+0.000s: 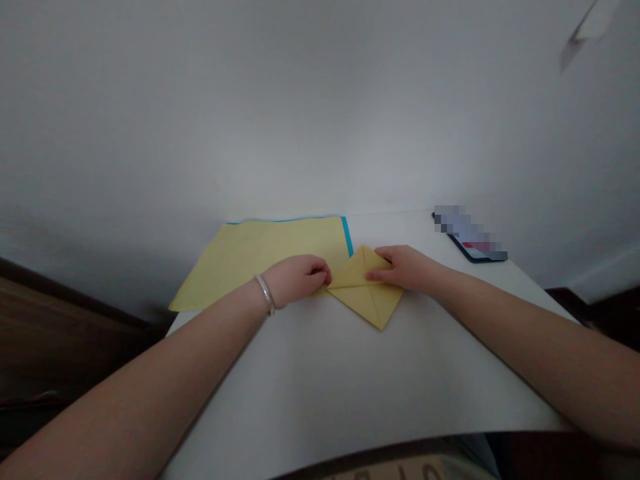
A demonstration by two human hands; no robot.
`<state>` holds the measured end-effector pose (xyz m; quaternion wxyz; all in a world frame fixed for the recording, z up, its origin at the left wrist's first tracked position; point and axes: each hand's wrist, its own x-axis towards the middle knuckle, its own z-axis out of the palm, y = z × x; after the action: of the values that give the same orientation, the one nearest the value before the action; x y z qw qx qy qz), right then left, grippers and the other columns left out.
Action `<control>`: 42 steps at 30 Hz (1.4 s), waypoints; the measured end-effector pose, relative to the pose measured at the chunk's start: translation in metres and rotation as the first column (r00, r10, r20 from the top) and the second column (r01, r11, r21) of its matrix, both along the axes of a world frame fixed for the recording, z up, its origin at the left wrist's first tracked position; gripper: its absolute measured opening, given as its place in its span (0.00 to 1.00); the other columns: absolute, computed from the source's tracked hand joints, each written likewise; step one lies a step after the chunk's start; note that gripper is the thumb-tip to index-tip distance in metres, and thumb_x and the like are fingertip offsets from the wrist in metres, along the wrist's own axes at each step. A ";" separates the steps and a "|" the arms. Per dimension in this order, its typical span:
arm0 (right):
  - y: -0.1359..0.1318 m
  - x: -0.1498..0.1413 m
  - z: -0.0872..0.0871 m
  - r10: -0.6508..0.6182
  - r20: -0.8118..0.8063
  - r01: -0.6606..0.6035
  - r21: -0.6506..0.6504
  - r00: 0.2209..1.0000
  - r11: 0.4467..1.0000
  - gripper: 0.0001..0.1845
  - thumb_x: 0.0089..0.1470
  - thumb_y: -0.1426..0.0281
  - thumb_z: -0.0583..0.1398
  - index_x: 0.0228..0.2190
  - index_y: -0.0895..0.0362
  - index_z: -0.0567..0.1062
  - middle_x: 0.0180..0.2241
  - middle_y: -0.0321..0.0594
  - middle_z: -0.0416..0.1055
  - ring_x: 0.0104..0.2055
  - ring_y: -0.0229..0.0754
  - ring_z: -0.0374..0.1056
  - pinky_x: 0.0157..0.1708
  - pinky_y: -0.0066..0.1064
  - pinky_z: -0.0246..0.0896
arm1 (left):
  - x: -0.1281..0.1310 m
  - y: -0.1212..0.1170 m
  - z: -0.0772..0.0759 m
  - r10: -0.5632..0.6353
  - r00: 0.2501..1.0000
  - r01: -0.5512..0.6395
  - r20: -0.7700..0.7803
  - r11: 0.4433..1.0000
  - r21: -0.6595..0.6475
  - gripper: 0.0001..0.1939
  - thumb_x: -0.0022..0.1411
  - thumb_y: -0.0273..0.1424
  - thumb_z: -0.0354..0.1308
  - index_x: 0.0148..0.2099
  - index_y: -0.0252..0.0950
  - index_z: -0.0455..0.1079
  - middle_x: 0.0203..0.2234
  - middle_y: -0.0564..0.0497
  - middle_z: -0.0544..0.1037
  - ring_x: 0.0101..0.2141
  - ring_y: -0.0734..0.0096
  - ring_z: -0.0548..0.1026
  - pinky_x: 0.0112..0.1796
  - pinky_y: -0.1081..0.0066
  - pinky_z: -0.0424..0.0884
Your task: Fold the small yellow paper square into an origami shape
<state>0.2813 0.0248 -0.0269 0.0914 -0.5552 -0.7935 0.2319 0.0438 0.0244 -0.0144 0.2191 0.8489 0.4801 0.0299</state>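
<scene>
A piece of folded yellow paper (367,297), diamond-shaped with crossing creases, lies on the white table in front of me. At its left corner, my left hand (300,277) has its fingers curled in, fingertips pinching at the tip; the exact contact is partly hidden. My right hand (403,265) grips the right side of the folded paper, thumb on top and the other fingers behind the far edge. Under and beyond my left hand is a large flat sheet of yellow paper (260,250), with a blue sheet (347,235) showing along its back and right edges.
A phone (470,237), its screen partly blurred out, lies at the table's back right. The white table (340,380) meets a pale wall (320,120) behind. Brown wooden furniture (60,333) stands to the left, below the table's edge.
</scene>
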 end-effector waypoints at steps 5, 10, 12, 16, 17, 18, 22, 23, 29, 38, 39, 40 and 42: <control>0.000 0.000 0.000 -0.004 -0.014 0.004 0.021 1.000 1.000 0.15 0.48 0.57 0.58 0.31 0.56 0.74 0.28 0.39 0.73 0.28 0.39 0.65 0.23 0.27 0.50 | 0.006 -0.006 -0.002 0.043 0.999 -0.045 0.019 0.992 0.119 0.14 0.61 0.40 0.47 0.34 0.36 0.69 0.26 0.52 0.73 0.26 0.72 0.68 0.25 0.74 0.58; -0.001 -0.003 0.002 0.005 0.006 -0.006 0.058 1.000 0.998 0.14 0.49 0.59 0.57 0.29 0.57 0.72 0.28 0.40 0.72 0.29 0.40 0.64 0.25 0.27 0.50 | 0.014 -0.016 -0.007 0.056 0.997 -0.029 -0.059 0.922 0.387 0.13 0.62 0.39 0.48 0.33 0.37 0.67 0.30 0.50 0.71 0.29 0.69 0.69 0.28 0.71 0.61; -0.001 -0.005 0.003 -0.017 -0.021 0.018 0.070 1.000 0.997 0.14 0.47 0.59 0.59 0.32 0.57 0.71 0.29 0.40 0.72 0.29 0.39 0.65 0.26 0.27 0.51 | 0.016 -0.019 -0.009 0.037 0.997 -0.001 -0.071 0.891 0.454 0.10 0.62 0.36 0.49 0.37 0.36 0.68 0.32 0.49 0.71 0.32 0.66 0.69 0.32 0.69 0.64; -0.001 -0.005 0.001 -0.052 -0.157 0.061 0.055 0.986 0.997 0.28 0.46 0.62 0.61 0.49 0.56 0.63 0.28 0.35 0.71 0.26 0.37 0.63 0.24 0.26 0.52 | 0.017 -0.018 -0.014 -0.030 1.000 0.028 -0.003 0.855 0.518 0.14 0.60 0.30 0.52 0.49 0.35 0.65 0.41 0.46 0.71 0.42 0.62 0.68 0.44 0.64 0.65; -0.001 -0.005 0.000 -0.052 -0.165 0.064 0.067 0.985 0.996 0.30 0.46 0.63 0.61 0.51 0.56 0.62 0.27 0.34 0.70 0.25 0.36 0.63 0.24 0.26 0.51 | 0.017 -0.016 -0.016 -0.072 0.997 0.059 0.004 0.848 0.526 0.16 0.60 0.29 0.51 0.51 0.35 0.64 0.44 0.46 0.71 0.44 0.62 0.67 0.47 0.64 0.64; -0.001 -0.004 -0.001 -0.051 -0.164 0.065 0.086 0.985 0.994 0.31 0.46 0.63 0.61 0.52 0.56 0.61 0.27 0.34 0.70 0.25 0.36 0.63 0.24 0.26 0.51 | 0.017 -0.014 -0.018 -0.121 0.993 0.100 0.006 0.841 0.531 0.17 0.61 0.27 0.50 0.52 0.35 0.64 0.46 0.46 0.70 0.47 0.63 0.66 0.49 0.63 0.63; -0.002 -0.003 -0.003 -0.068 -0.137 0.085 0.127 0.988 0.988 0.27 0.46 0.65 0.61 0.49 0.56 0.63 0.27 0.34 0.70 0.26 0.36 0.64 0.26 0.26 0.53 | 0.018 -0.008 -0.027 -0.282 0.959 0.255 -0.021 0.830 0.496 0.19 0.64 0.28 0.46 0.57 0.34 0.61 0.55 0.46 0.65 0.54 0.65 0.62 0.56 0.62 0.56; -0.003 -0.003 -0.003 -0.077 -0.122 0.094 0.136 0.990 0.986 0.25 0.46 0.65 0.61 0.47 0.56 0.64 0.27 0.34 0.70 0.27 0.37 0.64 0.26 0.27 0.53 | 0.019 -0.006 -0.029 -0.297 0.954 0.276 -0.034 0.833 0.479 0.19 0.64 0.29 0.46 0.57 0.34 0.61 0.56 0.46 0.64 0.55 0.64 0.61 0.57 0.61 0.55; -0.009 -0.004 0.000 -0.076 0.077 0.052 0.282 0.994 0.958 0.16 0.50 0.62 0.57 0.41 0.54 0.69 0.34 0.40 0.72 0.33 0.41 0.67 0.32 0.31 0.57 | 0.020 -0.005 -0.030 -0.305 0.943 0.332 -0.130 0.856 0.397 0.22 0.66 0.33 0.42 0.61 0.36 0.56 0.60 0.47 0.60 0.59 0.63 0.57 0.58 0.59 0.50; -0.010 -0.007 0.001 -0.099 0.199 0.028 0.333 0.975 0.942 0.14 0.52 0.61 0.54 0.37 0.56 0.70 0.34 0.43 0.73 0.34 0.43 0.68 0.32 0.32 0.57 | 0.022 -0.009 -0.024 -0.286 0.917 0.367 -0.280 0.878 0.306 0.28 0.67 0.39 0.37 0.66 0.37 0.43 0.64 0.47 0.46 0.63 0.60 0.46 0.59 0.56 0.44; -0.010 -0.007 0.001 -0.099 0.200 0.027 0.335 0.975 0.942 0.13 0.52 0.61 0.54 0.37 0.56 0.70 0.34 0.42 0.73 0.33 0.43 0.68 0.32 0.32 0.56 | 0.021 -0.009 -0.024 -0.292 0.913 0.374 -0.285 0.877 0.302 0.28 0.67 0.40 0.37 0.66 0.38 0.42 0.65 0.47 0.45 0.63 0.59 0.46 0.59 0.56 0.44; -0.011 -0.008 0.001 -0.099 0.200 0.027 0.337 0.975 0.941 0.13 0.53 0.61 0.54 0.37 0.56 0.70 0.34 0.42 0.73 0.33 0.43 0.67 0.31 0.31 0.56 | 0.021 -0.009 -0.024 -0.299 0.910 0.382 -0.287 0.873 0.302 0.29 0.67 0.41 0.37 0.66 0.39 0.42 0.65 0.46 0.45 0.63 0.58 0.45 0.59 0.55 0.44; -0.012 -0.008 0.001 -0.099 0.196 0.027 0.338 0.976 0.941 0.13 0.53 0.61 0.54 0.38 0.55 0.69 0.34 0.42 0.73 0.33 0.42 0.68 0.31 0.31 0.56 | 0.020 -0.009 -0.023 -0.316 0.905 0.399 -0.284 0.864 0.308 0.29 0.67 0.43 0.37 0.67 0.42 0.40 0.65 0.45 0.45 0.63 0.56 0.45 0.58 0.53 0.43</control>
<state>0.2733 0.0131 -0.0260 0.1070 -0.5784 -0.8081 0.0312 0.0637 0.0153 -0.0379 0.0064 0.9468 0.3212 -0.0204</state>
